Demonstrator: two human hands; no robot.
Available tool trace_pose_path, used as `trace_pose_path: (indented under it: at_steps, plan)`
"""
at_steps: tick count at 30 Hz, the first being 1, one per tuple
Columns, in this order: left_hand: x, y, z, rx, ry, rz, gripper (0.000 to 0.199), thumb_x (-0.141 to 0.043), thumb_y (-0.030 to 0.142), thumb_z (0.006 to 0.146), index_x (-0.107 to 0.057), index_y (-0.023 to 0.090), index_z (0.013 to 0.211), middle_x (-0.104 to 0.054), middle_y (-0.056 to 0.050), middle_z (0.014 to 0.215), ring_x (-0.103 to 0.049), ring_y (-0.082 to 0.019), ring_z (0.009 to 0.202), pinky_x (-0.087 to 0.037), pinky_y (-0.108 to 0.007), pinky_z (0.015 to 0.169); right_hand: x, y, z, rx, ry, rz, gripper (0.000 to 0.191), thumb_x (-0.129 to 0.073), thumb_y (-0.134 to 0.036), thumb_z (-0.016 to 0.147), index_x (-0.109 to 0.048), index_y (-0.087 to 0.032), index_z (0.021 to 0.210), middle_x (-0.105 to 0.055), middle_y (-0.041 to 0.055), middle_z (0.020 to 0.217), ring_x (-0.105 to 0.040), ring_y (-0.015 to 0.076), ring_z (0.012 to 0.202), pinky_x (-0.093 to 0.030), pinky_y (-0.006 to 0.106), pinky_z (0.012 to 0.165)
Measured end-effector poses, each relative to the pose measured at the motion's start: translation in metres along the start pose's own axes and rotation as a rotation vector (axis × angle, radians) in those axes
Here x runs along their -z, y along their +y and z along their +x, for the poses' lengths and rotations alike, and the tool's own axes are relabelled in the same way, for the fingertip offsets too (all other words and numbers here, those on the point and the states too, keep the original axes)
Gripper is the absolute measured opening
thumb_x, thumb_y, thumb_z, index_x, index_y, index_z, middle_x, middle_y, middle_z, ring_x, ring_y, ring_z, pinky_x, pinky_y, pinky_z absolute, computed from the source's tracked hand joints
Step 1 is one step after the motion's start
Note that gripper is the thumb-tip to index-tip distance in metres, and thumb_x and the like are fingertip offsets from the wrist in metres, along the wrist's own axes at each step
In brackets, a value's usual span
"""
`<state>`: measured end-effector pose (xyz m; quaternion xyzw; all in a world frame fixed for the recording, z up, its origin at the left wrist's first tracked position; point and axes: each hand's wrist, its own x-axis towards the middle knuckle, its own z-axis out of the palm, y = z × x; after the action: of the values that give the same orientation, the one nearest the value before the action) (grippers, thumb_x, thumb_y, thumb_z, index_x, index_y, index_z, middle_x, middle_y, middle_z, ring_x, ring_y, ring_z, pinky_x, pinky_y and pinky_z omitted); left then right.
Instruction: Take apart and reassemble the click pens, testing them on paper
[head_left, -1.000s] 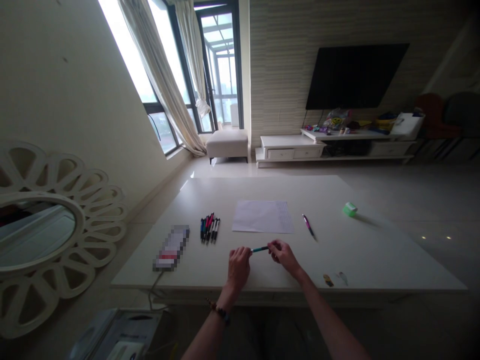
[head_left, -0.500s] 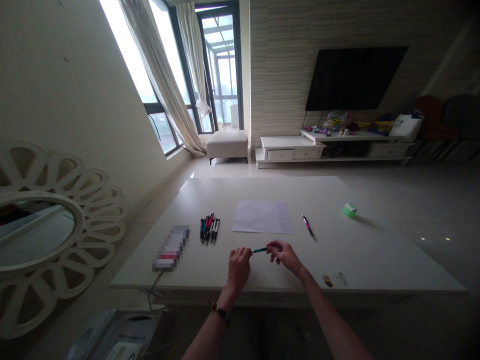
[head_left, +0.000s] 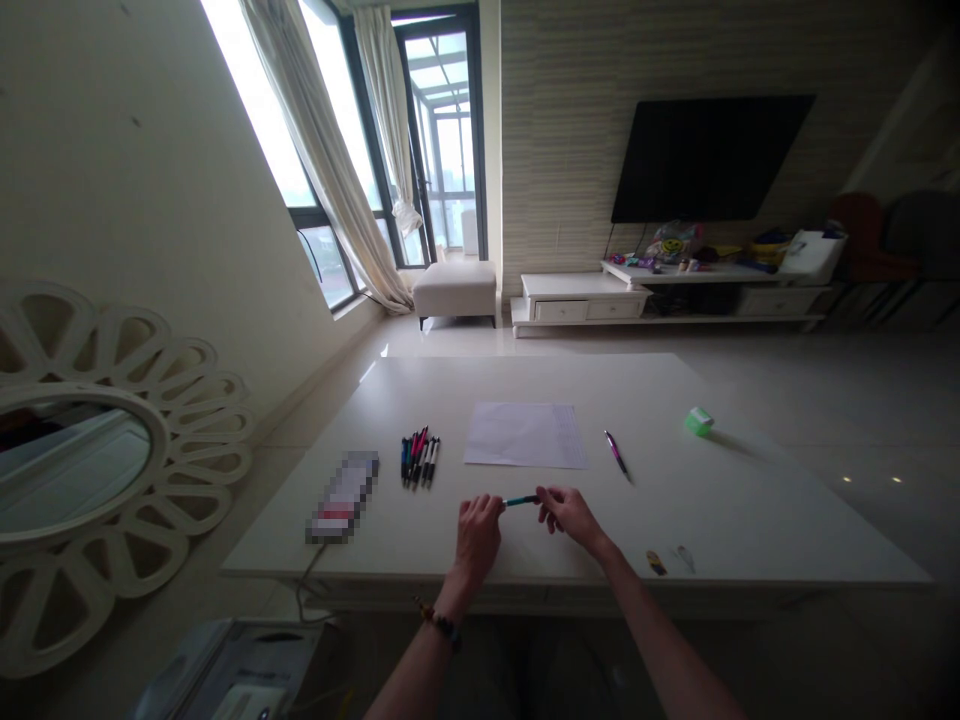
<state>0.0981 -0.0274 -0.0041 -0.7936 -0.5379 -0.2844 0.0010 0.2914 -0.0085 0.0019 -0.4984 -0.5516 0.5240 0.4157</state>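
Observation:
A teal pen [head_left: 519,500] with a dark end is held level between my two hands, just in front of a white sheet of paper [head_left: 525,435]. My left hand [head_left: 478,532] is closed on its left end, and a beaded bracelet circles that wrist. On the dark right end, the fingers of my right hand [head_left: 568,514] are pinched. Several pens [head_left: 420,460] in blue, pink, black and white lie in a group left of the paper. One purple and black pen [head_left: 616,453] lies alone to its right.
A blurred-out device [head_left: 343,497] with a cable lies at the table's [head_left: 450,555] left. A green container [head_left: 699,421] stands at the right. Near the front edge are a small yellow and dark item [head_left: 655,563] and a pale, thin loop [head_left: 685,558].
My right hand has shifted slightly to the right along the pen's dark end, and a little more of that end shows. My left hand has barely moved.

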Motion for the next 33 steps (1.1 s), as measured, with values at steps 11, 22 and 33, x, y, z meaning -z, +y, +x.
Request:
trace_pose_path:
  at_steps: [11,22,33]
  plan:
    - [0.001,0.001,0.0,0.001,0.003,-0.002,0.017,-0.039,0.019,0.089,-0.054,0.021,0.082,-0.058,-0.001,0.076,-0.052,-0.014,0.074,-0.031,-0.029,0.07,-0.001,0.0,-0.001,0.05,0.023,0.034,0.043,-0.061,-0.054,0.068,-0.06,-0.013,0.082,-0.064,0.0033,0.066,-0.055,0.0102,0.044,-0.033,0.018,0.035]
    - [0.0,0.0,0.0,0.013,-0.004,-0.013,0.019,-0.035,0.021,0.091,-0.053,0.022,0.084,-0.057,-0.002,0.079,-0.052,-0.015,0.076,-0.032,-0.029,0.071,-0.003,0.0,0.001,0.003,0.007,0.055,0.043,-0.056,-0.055,0.071,-0.059,-0.013,0.077,-0.059,0.0001,0.055,-0.049,0.0082,0.036,-0.029,0.018,0.033]
    - [0.003,0.002,0.0,0.0,0.031,0.031,0.017,-0.037,0.021,0.09,-0.054,0.022,0.09,-0.056,-0.002,0.084,-0.051,-0.016,0.082,-0.033,-0.031,0.078,-0.01,0.004,-0.001,0.071,0.031,0.081,0.036,-0.059,-0.05,0.072,-0.057,-0.014,0.079,-0.056,-0.0024,0.057,-0.047,0.0076,0.039,-0.032,0.019,0.035]
